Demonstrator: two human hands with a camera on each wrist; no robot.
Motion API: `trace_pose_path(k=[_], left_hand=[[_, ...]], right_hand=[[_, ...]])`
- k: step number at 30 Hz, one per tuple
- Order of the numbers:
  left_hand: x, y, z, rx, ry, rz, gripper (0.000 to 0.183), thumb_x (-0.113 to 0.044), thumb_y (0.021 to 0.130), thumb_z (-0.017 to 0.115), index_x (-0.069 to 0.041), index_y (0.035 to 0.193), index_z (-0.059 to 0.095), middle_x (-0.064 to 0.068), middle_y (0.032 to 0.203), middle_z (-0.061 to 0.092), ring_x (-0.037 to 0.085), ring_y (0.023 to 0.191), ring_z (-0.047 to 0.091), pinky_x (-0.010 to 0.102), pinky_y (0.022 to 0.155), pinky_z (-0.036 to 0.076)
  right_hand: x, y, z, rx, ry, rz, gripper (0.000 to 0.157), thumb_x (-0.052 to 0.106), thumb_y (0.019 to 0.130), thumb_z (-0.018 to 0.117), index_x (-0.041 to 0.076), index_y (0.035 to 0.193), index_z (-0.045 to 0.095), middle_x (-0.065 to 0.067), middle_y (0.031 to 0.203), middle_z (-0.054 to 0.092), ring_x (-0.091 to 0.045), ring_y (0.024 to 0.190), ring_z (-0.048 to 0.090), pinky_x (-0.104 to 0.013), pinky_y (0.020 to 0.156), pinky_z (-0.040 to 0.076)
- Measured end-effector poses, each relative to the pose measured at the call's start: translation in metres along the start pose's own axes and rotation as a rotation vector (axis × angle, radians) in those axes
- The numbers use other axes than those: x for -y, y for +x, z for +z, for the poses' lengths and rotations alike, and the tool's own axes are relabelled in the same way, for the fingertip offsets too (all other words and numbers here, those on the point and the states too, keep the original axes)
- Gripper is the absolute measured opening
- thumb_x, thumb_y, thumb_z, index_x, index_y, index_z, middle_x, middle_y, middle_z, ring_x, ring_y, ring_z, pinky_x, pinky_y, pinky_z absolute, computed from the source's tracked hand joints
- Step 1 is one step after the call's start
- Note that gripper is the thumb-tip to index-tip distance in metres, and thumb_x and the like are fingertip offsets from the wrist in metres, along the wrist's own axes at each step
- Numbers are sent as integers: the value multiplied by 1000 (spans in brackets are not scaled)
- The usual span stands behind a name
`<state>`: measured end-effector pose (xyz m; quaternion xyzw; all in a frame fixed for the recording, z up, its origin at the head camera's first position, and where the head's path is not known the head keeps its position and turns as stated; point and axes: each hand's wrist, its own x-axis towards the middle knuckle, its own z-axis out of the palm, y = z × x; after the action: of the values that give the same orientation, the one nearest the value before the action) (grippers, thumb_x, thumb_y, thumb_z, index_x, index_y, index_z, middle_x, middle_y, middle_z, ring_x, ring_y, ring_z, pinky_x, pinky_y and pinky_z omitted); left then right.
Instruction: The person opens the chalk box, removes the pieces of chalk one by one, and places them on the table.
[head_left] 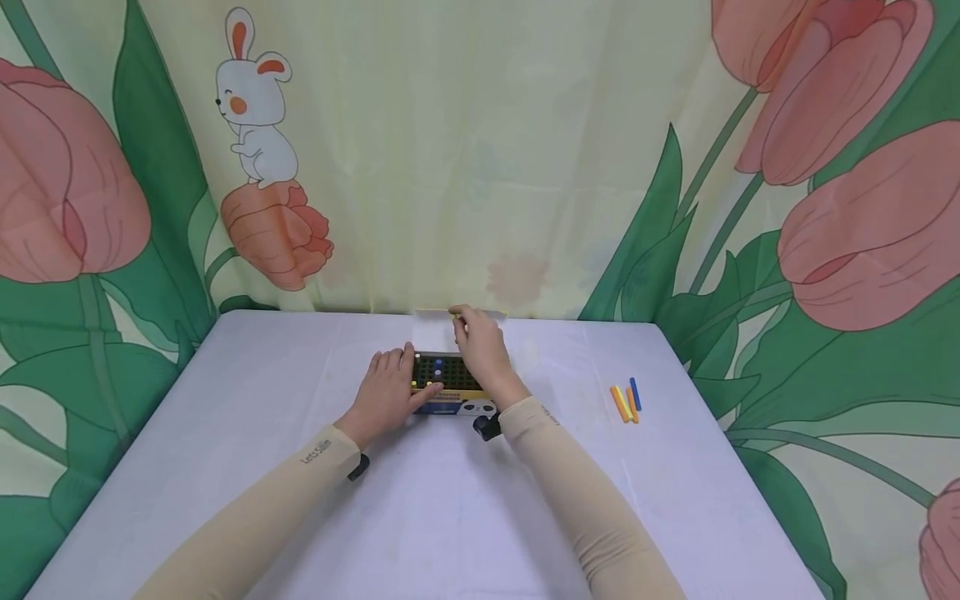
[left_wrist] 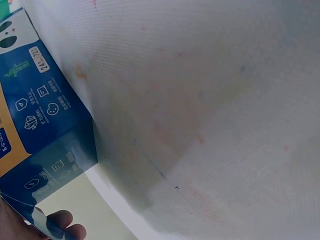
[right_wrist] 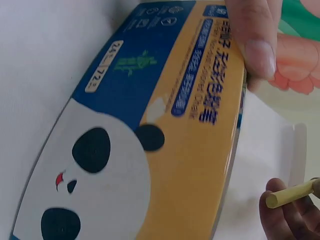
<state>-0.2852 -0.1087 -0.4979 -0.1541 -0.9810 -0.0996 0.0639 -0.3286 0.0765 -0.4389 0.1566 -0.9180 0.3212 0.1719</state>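
A chalk box point(head_left: 453, 400) with a panda face on its blue and yellow front stands open on the table. Inside, a dark holder with many holes carries a few chalk ends, some blue, others pale or yellow. My left hand point(head_left: 386, 392) grips the box's left end, its thumb point(right_wrist: 257, 50) on the front's upper edge and fingertips point(left_wrist: 61, 220) at the side. Above the box's back right, my right hand point(head_left: 486, 350) pinches a yellow chalk stick point(right_wrist: 292, 194). That hand and wrist hide the right part of the holder.
Several loose chalk sticks point(head_left: 626, 402), orange, yellow and blue, lie to the right. The box's white lid point(head_left: 431, 332) is raised at the back. A white cloth covers the table point(head_left: 300, 367), and a printed curtain point(head_left: 465, 167) hangs behind it.
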Motion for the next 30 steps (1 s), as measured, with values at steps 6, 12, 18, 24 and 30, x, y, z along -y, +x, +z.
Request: trace_pose_path(k=[6,12,18,24,30], left_hand=[[0,1,1,2,3,0,102,-72,100,44,10,158,26,31,150,46,43,143,43,60,123,27],[1,0,1,19,4,-7,102,-72,100,45,10,159,25,32,151,44,43,144,42,60,124,26],[1,0,0,16,9,0,103,-72,100,45,11,157,26,32,150,46,44,142,43,61,122,28],[1,0,1,36,-17,-6,103,-72,101,43,9,160,21,31,153,42,43,146,39,60,124,24],[1,-1,1,20,-31,0,102,-70,101,44,10,160,21,31,153,42,43,146,39,60,124,24]], right_hand=[[-10,1,-7,-17,7,34,27,17,109,55,11,131,68,-6,100,71,-13,74,70,-24,59,53],[-24,-1,-15,-26,14,80,27,18,109,55,11,132,68,-7,102,71,-14,74,72,-24,59,55],[-37,-6,-22,-25,23,138,29,21,109,53,13,133,68,-7,104,72,-13,74,73,-25,59,55],[-48,-9,-28,-23,12,190,29,21,109,53,13,133,68,-6,104,74,-11,71,71,-24,56,53],[-58,-13,-35,-31,24,236,29,20,108,55,12,133,68,-9,106,74,-12,70,73,-23,54,52]])
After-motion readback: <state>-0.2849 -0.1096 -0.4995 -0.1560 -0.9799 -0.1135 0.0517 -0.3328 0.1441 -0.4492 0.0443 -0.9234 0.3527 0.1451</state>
